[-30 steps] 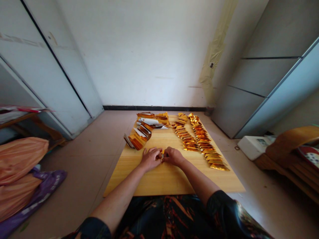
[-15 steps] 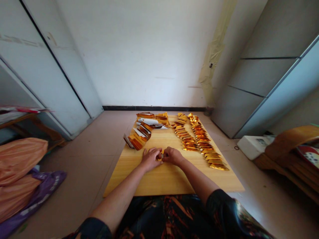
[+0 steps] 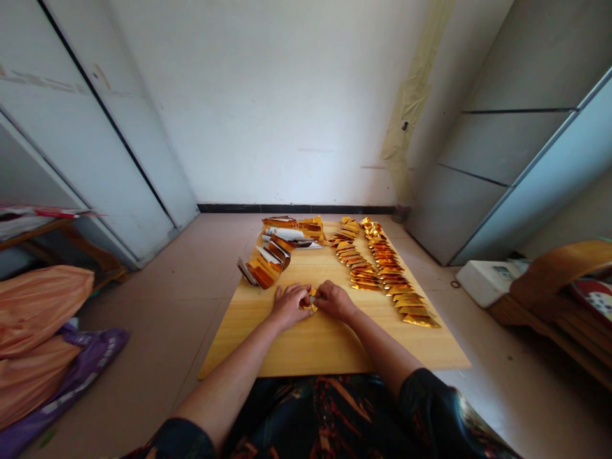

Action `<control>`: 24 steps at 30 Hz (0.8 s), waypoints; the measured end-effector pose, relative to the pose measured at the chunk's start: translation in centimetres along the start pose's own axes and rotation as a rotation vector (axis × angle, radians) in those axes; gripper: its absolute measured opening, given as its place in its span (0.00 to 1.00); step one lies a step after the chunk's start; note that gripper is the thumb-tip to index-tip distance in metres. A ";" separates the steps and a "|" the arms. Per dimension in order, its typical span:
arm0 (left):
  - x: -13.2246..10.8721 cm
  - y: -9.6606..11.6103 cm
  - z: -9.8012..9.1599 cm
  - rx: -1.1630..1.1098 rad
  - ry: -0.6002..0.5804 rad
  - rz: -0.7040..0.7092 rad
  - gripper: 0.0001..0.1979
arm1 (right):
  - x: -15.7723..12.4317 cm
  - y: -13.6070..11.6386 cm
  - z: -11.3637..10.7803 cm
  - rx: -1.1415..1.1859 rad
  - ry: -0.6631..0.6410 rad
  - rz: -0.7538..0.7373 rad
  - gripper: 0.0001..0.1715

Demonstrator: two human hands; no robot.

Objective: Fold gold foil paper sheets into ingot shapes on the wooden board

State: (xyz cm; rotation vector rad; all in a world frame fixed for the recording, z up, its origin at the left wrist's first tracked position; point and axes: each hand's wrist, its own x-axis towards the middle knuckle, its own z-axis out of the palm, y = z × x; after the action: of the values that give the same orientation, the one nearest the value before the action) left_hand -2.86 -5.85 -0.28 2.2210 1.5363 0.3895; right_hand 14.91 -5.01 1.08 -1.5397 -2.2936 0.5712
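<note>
Black patterned sleeves (image 3: 184, 440) lead to bare forearms resting over a pale wooden board (image 3: 239, 350). On the board, the left hand (image 3: 289, 307) and right hand (image 3: 333, 301) meet around a small gold foil piece (image 3: 310, 302), which they mostly hide. The fingers (image 3: 302, 294) of both hands are closed on it from either side, gripping it. Just right of the hands, folded gold triangles (image 3: 382, 271) lie overlapped in two long rows, running up the board. Just left of the hands and farther up lies a heap of gold strips (image 3: 264, 272), some with white backs. Beyond the board stands a white wall (image 3: 287, 108).
</note>
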 end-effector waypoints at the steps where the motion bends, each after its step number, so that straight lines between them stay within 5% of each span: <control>1: 0.0 0.0 0.0 0.000 0.005 0.001 0.10 | -0.1 0.1 0.1 0.019 0.003 -0.004 0.05; 17: -0.3 0.1 -0.1 0.000 -0.001 0.016 0.09 | -1.4 2.5 0.9 0.303 0.140 -0.236 0.07; 24: -0.4 0.2 -0.3 0.015 -0.007 0.028 0.09 | -0.5 1.2 0.3 0.164 0.040 -0.111 0.04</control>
State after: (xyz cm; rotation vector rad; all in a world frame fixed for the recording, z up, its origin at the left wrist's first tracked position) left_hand -2.94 -6.20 0.10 2.2552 1.5109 0.3795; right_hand 15.92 -5.10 0.23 -1.3279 -2.2257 0.6742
